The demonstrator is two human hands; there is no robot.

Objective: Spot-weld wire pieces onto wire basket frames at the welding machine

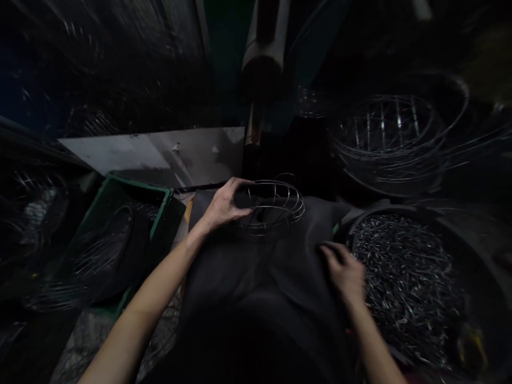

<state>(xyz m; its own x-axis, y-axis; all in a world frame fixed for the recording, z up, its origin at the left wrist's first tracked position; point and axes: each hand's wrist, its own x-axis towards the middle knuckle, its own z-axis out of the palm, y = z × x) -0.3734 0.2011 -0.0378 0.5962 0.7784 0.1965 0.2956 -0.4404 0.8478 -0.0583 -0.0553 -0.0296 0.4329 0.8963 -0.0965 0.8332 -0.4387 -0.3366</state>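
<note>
My left hand (229,205) grips the left rim of a round, shallow cage of thin shiny wire (294,205), thumb below and fingers above. The cage sits over the dark apron (256,266) covering my lap. Over the apron's right side, my right hand (344,272) has its fingers curled in, close to the rim of a wide dark tub. What those fingers hold, if anything, is too dark and blurred to make out. Inside the tub lie a great many short bright metal pieces (404,272).
A green crate (160,194) with wire parts in it stands at the left. Ahead hangs a machine's cylindrical part (262,64), beside a pale flat panel (160,154). Round wire rings (388,144) are stacked at the upper right. Something yellow (472,346) lies in the tub.
</note>
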